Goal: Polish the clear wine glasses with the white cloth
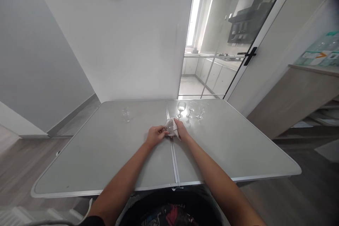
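Over the table's middle seam, my left hand (pixel 155 135) has its fingers closed on the stem or foot end of a small clear stemmed glass (pixel 169 125), which lies tilted between both hands. My right hand (pixel 181 130) is closed on a white cloth or tissue (pixel 175 130) pressed around the bowl of that glass. Fingers and cloth hide part of the glass. Just beyond my right hand, a stemmed glass (pixel 181 107) stands upright, with two more, a glass (pixel 190 112) and a glass (pixel 201 112), to its right. Another clear glass (pixel 126 114) stands alone at the far left.
The grey folding table (pixel 111 155) has a metal rim and butts against a white wall (pixel 137 42). Behind it on the right is a glazed door (pixel 212 35) with a black handle (pixel 250 55). Wrapped bottles (pixel 321 51) sit on a cabinet at far right.
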The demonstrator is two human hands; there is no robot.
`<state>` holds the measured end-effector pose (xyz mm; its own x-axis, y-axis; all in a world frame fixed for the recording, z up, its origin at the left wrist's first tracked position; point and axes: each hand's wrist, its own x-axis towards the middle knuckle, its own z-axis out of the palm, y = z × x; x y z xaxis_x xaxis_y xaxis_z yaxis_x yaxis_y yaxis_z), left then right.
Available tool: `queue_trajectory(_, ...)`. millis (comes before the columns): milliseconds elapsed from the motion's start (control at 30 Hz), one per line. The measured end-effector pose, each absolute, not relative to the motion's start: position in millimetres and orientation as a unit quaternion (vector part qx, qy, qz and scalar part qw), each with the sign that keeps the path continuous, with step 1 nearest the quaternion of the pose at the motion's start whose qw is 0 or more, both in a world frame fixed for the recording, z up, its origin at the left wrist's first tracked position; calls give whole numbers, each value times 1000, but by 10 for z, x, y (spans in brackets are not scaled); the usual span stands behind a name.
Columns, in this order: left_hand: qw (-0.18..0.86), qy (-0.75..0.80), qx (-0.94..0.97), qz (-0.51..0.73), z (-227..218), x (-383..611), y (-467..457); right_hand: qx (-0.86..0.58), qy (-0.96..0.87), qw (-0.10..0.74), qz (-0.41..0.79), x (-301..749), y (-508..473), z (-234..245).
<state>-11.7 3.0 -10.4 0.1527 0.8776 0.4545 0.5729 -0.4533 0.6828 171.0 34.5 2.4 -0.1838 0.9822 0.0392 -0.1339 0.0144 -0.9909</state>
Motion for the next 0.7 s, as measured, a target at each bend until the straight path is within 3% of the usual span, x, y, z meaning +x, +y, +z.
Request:
queue_trajectory(100,232,503,688,469,-75,-111,53,-407,-590,531,452,1700,360,-3)
queue_trajectory(367,302,493,643,502,-72,-129,91,-371,-729,517,253,1676,256,2)
queue_trajectory(433,259,494,681,475,-77,-136,75,-327,-792,485,174,1706,236,51)
queue_trajectory(567,76,474,786,391,-91,-145,14,-294,-858,416,68,1762,210,153)
queue_trajectory(700,-61,426,829,358,-115,-144,-16,-390,-796,439,149,1772,199,193)
